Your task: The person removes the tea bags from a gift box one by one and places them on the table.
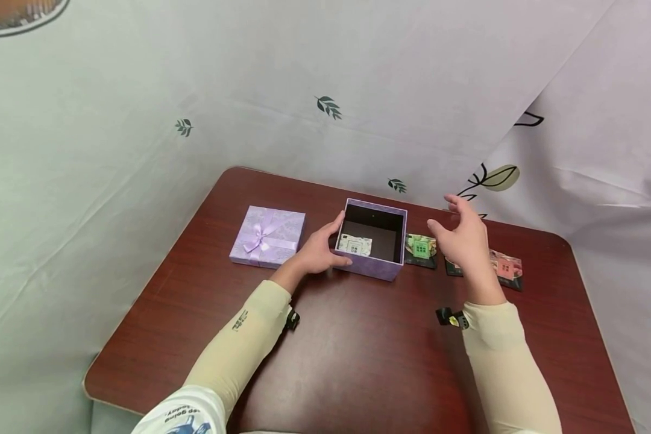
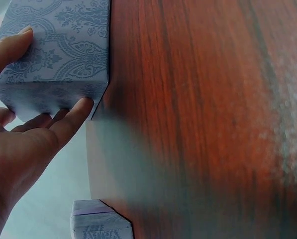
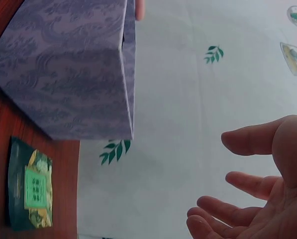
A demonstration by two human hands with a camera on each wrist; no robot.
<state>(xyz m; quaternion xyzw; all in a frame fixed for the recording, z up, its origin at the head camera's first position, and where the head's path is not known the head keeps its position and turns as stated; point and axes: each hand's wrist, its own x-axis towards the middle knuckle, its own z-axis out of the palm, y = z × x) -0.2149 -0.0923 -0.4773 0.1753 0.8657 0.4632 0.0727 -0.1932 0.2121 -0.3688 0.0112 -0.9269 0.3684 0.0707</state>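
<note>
Nearest to us, a white shirt sleeve (image 1: 187,413) is cut off at the bottom, so only some of its words show. The left hand (image 1: 316,248) has its grip closed on a corner of the purple box (image 1: 367,267), and the right hand (image 1: 463,238) has its grip open, with thumb and fingers apart in the air. The box sits on the desk (image 1: 358,355), with a pale packet (image 1: 358,246) inside at its near left corner. A green packet (image 1: 421,252) lies just right of the box. The next packet (image 1: 453,269) is mostly hidden by the right hand, so I can't tell its picture. A red packet (image 1: 509,269) lies past that. On the left is a purple lid (image 1: 268,235) with a bow (image 1: 259,237). The desk is red-brown wood, and the left wrist view shows its dark stripes and a shiny patch. That view also shows the thumb flat on one wall of the box and the fingers on another. The right wrist view shows the box's outside but hides the packet in it. Farthest back hangs pale cloth (image 1: 249,72) with leaves (image 1: 328,107) and a brown round shape (image 1: 18,12), cut off at the top.
</note>
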